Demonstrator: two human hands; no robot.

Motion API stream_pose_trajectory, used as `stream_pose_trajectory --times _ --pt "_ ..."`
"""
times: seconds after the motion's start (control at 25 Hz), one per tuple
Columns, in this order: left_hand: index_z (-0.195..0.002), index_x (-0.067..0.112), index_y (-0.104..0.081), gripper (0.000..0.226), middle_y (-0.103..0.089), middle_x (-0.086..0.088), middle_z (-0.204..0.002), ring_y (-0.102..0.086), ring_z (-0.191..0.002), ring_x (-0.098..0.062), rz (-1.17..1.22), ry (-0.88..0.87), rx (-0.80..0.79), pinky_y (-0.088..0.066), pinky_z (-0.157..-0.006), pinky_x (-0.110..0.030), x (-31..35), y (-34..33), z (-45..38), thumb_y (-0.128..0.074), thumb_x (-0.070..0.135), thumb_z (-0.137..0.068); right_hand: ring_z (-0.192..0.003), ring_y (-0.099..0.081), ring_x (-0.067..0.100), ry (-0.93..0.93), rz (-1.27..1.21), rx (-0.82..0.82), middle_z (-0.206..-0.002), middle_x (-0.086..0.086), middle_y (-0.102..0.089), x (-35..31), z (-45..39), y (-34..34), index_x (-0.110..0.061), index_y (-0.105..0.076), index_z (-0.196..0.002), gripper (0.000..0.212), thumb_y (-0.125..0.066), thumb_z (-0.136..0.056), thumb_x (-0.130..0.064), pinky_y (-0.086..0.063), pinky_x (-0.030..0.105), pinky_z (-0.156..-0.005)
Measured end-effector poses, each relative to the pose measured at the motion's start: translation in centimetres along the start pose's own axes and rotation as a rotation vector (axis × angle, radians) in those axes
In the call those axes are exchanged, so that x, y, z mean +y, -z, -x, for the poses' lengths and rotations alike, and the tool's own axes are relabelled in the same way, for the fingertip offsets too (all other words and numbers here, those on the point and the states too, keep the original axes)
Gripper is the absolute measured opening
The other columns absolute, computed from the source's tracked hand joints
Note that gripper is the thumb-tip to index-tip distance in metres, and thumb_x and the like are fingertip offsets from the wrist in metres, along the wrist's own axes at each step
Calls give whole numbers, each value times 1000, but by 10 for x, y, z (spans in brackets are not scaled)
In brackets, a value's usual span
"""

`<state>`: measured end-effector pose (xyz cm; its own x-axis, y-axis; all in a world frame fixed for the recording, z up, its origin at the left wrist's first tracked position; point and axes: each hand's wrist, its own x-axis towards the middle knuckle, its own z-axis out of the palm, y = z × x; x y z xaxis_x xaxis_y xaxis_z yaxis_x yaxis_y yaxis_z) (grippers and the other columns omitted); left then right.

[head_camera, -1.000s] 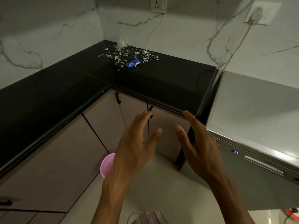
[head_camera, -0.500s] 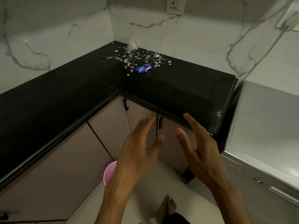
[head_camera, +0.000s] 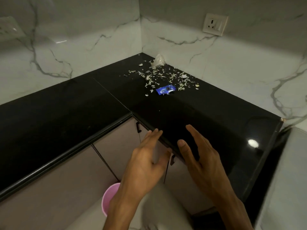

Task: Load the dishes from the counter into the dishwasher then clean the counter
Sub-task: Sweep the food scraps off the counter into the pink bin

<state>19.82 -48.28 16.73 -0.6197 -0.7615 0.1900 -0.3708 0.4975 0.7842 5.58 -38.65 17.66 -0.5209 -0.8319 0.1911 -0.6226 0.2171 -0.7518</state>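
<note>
Counter [head_camera: 207,117] black, L-shaped, marble walls; scraps [head_camera: 166,75], wrapper [head_camera: 165,89] in corner; both hands' grip loose, empty.

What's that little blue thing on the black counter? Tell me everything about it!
The blue wrapper is a small, shiny, crinkled biscuit packet with white lettering and a dark round cookie printed on it. It looks torn open and flattened, lying flat on the black counter near the back corner, at the front edge of the scattered pale scraps. Neither hand touches it.
</note>
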Motion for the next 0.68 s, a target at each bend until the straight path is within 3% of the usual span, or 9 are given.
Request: stream_pose_trajectory --times 0.16,0.24,0.44,0.68 --pt "-146 40 -33 60 -11 44 -138 -22 -142 2 -15 13 29 -48 -103 -41 -17 -3 -40 -59 46 -91 -139 -35 7 17 0 -42 -153 -7 -38 12 -40 -15 -30 -32 -150 88 -21 -81 -84 -39 38 -111" --pt "-146 37 -34 60 -17 35 -142 -19 -141 6 -26 8 24 -39 -112 -38 -29 -3 -66 -59 44 -91 -138 -36 7 22 6 -45 -152 -7 -38 18 -64 -28 -31 -31 -149 88 -20 -81 -85 -41 38 -109" --pt "-144 38 -35 58 -27 24 -150 -20 -144 2 -8 -30 -45 -41 -111 -37 -70 -4 -143 -57 44 -92 -141 -30 9 -56 39 -57 -155 -8 -32 37 -134 -68 -33 -28 -150 81 -21 -85 -81 -37 37 -113" --pt "-149 23 -35 62 -30 7 -157 -16 -147 -6 -17 98 -102 -24 -114 -26 -135 -8 -225 -55 43 -94 -146 -19 10 -223 84 -103 -160 -7 -21 57 -208 -130 -29 -24 -152 74 -29 -90 -68 -23 29 -116"
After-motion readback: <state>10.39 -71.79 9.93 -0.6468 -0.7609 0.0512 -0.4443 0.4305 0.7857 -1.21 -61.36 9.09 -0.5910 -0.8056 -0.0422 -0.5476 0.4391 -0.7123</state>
